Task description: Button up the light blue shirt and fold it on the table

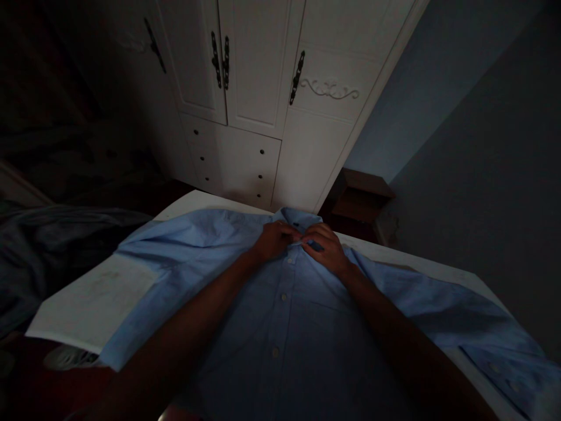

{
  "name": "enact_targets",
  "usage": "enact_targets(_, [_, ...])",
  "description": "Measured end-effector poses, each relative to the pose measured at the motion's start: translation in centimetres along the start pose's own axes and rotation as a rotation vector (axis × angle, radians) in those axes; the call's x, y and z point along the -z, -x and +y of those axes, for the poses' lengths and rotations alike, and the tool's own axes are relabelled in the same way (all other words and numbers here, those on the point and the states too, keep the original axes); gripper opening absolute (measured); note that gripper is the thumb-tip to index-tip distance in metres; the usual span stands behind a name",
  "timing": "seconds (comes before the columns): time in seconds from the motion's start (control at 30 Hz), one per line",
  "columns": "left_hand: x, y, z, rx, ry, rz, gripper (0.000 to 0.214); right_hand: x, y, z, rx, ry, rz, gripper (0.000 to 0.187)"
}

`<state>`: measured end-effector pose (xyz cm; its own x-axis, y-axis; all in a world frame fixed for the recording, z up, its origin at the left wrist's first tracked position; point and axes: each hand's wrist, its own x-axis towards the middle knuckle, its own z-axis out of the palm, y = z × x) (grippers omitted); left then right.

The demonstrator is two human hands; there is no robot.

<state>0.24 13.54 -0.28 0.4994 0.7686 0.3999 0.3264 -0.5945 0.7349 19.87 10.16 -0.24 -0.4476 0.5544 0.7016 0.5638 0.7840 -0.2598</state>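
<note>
A light blue button-up shirt (pixel 258 310) lies front side up on a white table (pixel 100 298), its collar (pixel 302 217) at the far edge and its sleeves spread to both sides. At the collar, my left hand (pixel 278 238) is closed with its fingers pinching the shirt's front edge. My right hand (pixel 324 245) meets it there, fingers curled on the cloth near the top of the button strip. Several pale buttons run down the strip below my hands. Whatever lies right between the fingertips is too dark and small to make out.
Behind the table stands a white wardrobe (pixel 254 105) with dark handles and drawers. A brown wooden stand (pixel 368 190) sits at the right by the wall. Dark crumpled cloth (pixel 39 251) lies at the left, and a shoe (pixel 70 356) is on the red floor.
</note>
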Motion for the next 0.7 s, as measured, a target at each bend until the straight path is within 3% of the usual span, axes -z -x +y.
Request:
enact_targets(0.2, [0.5,0.2,0.2,0.06,0.004,-0.139,0.02,-0.1,0.3,0.3,-0.027,0.054,0.008,0.005])
enact_targets(0.7, [-0.8,0.8,1.3,0.194,-0.375,-0.098,0.033,-0.5,0.3,1.1,-0.129,0.025,-0.068,0.018])
